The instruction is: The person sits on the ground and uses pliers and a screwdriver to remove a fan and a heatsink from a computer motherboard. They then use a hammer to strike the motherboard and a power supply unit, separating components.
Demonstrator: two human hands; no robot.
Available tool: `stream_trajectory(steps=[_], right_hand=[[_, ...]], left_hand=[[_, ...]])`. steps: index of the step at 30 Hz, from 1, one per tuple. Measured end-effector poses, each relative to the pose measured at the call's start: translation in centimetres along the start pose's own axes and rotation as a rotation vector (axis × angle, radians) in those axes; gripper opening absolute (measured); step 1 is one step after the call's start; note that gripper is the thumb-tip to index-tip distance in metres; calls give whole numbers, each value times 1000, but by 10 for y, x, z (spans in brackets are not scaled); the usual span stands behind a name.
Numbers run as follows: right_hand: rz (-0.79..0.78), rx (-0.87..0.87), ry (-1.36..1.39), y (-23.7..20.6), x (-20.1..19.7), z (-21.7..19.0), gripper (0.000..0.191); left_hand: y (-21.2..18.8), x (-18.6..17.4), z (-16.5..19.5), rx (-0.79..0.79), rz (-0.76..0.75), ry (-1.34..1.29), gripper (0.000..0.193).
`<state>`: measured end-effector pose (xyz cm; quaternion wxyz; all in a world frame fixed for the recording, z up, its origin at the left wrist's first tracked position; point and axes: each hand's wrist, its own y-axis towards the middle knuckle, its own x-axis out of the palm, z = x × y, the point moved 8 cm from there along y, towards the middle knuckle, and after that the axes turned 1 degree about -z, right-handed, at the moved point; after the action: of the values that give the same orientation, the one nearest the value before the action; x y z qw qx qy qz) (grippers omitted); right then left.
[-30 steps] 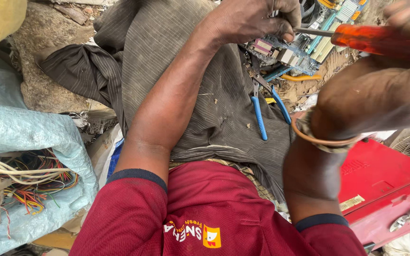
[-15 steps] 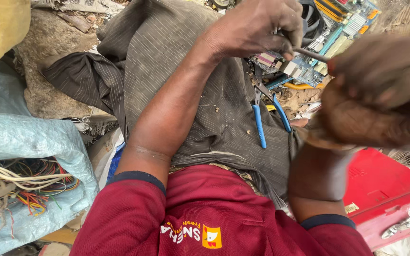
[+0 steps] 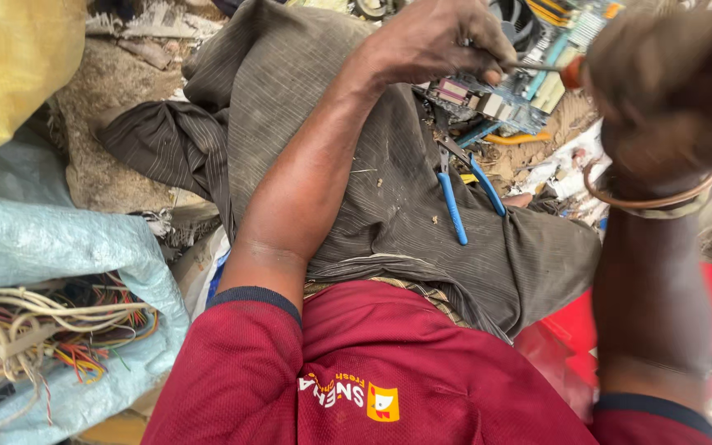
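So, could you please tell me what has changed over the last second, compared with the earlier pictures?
The right hand has risen toward the camera and now hides nearly all of the orange-handled screwdriver, whose handle showed plainly a second ago. The left hand still pinches the shaft against the circuit board. The blue-handled pliers remain on the lap, and the sack of wires is unmoved.
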<state>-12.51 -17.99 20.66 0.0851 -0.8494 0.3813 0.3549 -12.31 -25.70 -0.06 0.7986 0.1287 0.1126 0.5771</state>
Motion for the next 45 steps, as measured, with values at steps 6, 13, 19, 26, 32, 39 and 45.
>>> stream_trajectory(steps=[6,13,19,26,32,39,45], right_hand=[[-412,67,-541,-32,-20,-30,12],[-531,-50,-658,-21,-12,-37,13],[-503,-2,-616,-21,-5,-52,15],[-479,-129,-590,-32,-12,-49,15],[43,153,232,-48,14,-5,28],[454,136,-73,-81,53,52,19],[387,106,33,-83,56,56,14]], left_hand=[[-8,0,4,-16,25,-49,18],[-12,5,4,2,138,22,21],[-16,12,1,-34,90,9,17],[-20,21,-1,-19,89,23,21],[-21,7,5,-54,213,-49,17],[-25,6,35,27,218,181,29],[-27,6,25,-101,291,360,23]])
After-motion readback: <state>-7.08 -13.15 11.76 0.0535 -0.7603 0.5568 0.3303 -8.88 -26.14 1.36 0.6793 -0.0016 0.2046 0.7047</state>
